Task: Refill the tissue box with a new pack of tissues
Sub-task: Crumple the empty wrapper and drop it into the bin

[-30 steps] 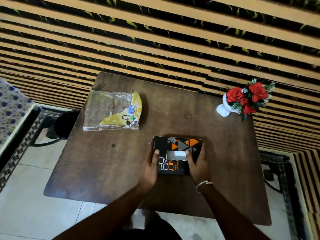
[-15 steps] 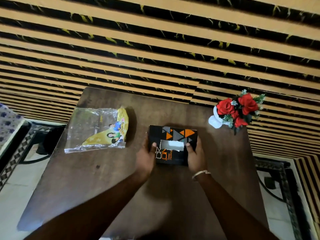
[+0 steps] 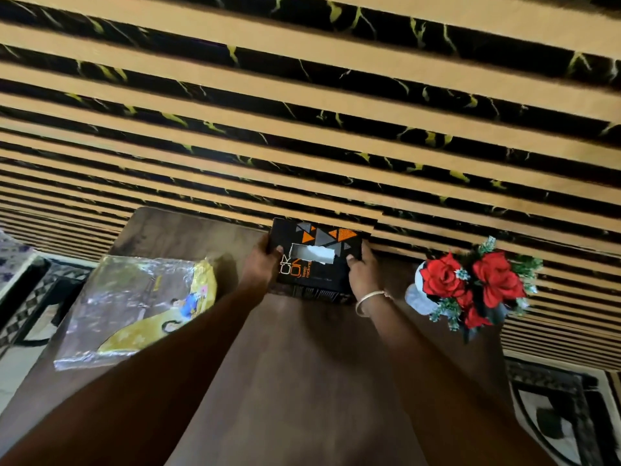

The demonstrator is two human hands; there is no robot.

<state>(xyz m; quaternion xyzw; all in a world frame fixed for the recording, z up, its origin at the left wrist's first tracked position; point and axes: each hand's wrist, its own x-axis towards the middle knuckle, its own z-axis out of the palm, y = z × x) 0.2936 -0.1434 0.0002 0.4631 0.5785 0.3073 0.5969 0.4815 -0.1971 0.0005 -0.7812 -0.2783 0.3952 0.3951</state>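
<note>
Both hands have carried the tissue box [image 3: 316, 260] away from the person toward the bench's far edge since the earlier frames, and it now sits by the striped wall [image 3: 302, 112], its far corner overlapping the wall's lowest slats in the view. Whether the box rests on the bench [image 3: 302, 381] or is lifted slightly cannot be told. The left hand [image 3: 262, 264] clasps the box's left end, thumb on the top face beside the torn opening; the right hand [image 3: 361, 269] clasps the right end the same way, a bangle [image 3: 369, 297] at the wrist. White tissue shows through the ragged slot in the top.

Near the person, the brown bench surface lies open between the forearms. To the left, the clear plastic tissue pack [image 3: 141, 304] with a yellow printed corner lies flat close to the bench's left edge, apart from the box. To the right, a white vase of red artificial roses [image 3: 470, 290] stands near the right edge, just beside the right wrist.

Box graphics: orange and grey triangles on black, large letters reading partly "CR" and "O", with small orange lines too blurred to read.
</note>
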